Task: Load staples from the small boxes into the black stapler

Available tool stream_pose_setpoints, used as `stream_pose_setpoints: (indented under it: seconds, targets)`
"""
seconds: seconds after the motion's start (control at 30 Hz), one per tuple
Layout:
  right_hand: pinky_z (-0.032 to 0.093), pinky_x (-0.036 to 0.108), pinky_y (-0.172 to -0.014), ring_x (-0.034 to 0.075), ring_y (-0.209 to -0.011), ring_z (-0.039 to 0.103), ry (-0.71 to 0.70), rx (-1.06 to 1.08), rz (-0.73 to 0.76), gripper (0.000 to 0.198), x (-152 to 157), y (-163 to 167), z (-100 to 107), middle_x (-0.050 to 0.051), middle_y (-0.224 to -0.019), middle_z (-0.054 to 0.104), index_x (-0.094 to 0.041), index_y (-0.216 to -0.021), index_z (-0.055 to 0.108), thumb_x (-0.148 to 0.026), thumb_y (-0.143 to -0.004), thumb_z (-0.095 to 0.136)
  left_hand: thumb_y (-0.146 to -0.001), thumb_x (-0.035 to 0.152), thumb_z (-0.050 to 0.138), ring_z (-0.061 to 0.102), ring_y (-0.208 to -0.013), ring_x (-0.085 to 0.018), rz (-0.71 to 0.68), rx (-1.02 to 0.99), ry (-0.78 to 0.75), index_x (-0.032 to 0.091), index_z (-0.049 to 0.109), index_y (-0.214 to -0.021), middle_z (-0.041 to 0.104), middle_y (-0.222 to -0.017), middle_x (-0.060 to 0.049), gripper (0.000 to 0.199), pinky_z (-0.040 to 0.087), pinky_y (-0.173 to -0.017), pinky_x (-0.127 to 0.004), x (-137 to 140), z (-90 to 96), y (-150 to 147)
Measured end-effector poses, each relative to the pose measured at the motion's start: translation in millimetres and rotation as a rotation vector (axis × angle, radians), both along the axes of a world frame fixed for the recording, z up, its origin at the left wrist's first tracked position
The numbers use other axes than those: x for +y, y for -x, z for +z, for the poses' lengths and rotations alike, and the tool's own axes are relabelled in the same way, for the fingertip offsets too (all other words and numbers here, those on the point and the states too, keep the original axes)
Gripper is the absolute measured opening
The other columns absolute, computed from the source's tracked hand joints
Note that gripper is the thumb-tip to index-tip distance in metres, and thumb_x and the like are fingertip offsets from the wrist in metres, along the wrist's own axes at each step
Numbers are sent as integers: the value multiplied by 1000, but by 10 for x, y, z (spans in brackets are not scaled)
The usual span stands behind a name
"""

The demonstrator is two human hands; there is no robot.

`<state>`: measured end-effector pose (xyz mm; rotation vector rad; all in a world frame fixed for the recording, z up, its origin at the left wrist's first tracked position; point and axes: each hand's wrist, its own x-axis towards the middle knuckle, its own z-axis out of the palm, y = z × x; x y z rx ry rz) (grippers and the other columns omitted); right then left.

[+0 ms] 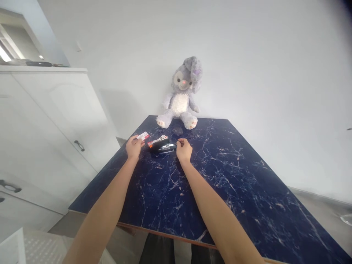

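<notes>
A small white-and-red box (143, 136) is held between the thumb and fingers of my left hand (134, 146), at the left side of the table. Just right of it lies a black case (162, 143) with a white, red and orange printed packet (154, 142) against it. Slim black-and-silver items (168, 147), too small to name, lie in front of the case. My right hand (183, 149) is closed, its fingertips at the right end of these slim items and seemingly gripping one. The fingers partly hide that end.
A grey-and-white plush rabbit (180, 104) sits at the back of the dark blue marbled table (220, 183), against the wall. A small dark object (177, 130) lies between its feet. White cabinets (55, 121) with dark handles stand at the left.
</notes>
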<state>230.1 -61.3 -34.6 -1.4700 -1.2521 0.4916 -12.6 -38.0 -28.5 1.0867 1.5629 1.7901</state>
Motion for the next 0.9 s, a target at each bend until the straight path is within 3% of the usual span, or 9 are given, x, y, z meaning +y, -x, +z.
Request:
stream_pose_setpoints:
  seconds: [0.2,0.37,0.5,0.7,0.9]
  targets:
    - [51,31,-87,18,-85,69,-41,215,41,26,26,-35,-2,7,-95,73,-18,-98,66,-38,-83,61,-84,23,62,75,-72,-19,-59,-62,-49,13,62,-121,74,-93,-10,38,63,-73,-34,-107,196,-146]
    - [54,29,-77,16,-77,67,18,492,360,41,-131,-190,-22,3,-86,71,-17,-104,67,-47,-76,69,-87,23,60,74,-77,-19,-488,-142,-34,12,63,-126,75,-98,-11,41,62,-81,-37,-297,378,-340]
    - [53,26,-71,13,-72,64,103,592,476,40,-460,-443,-49,2,-86,69,-18,-96,70,-50,-74,74,-86,27,68,74,-80,-20,-736,-127,62,14,66,-126,75,-104,-12,42,62,-85,-38,-417,396,-479]
    - [54,28,-76,14,-78,66,75,624,405,34,-784,-791,86,3,-92,71,-21,-95,70,-48,-75,76,-87,27,71,74,-83,-22,-941,-98,176,16,66,-126,74,-109,-13,41,62,-85,-39,-553,398,-669]
    - [56,31,-80,16,-79,68,17,622,399,30,-834,-721,226,4,-89,72,-21,-91,69,-47,-76,75,-86,32,71,73,-75,-20,-981,-12,220,18,67,-122,75,-99,-11,39,63,-75,-35,-631,301,-883]
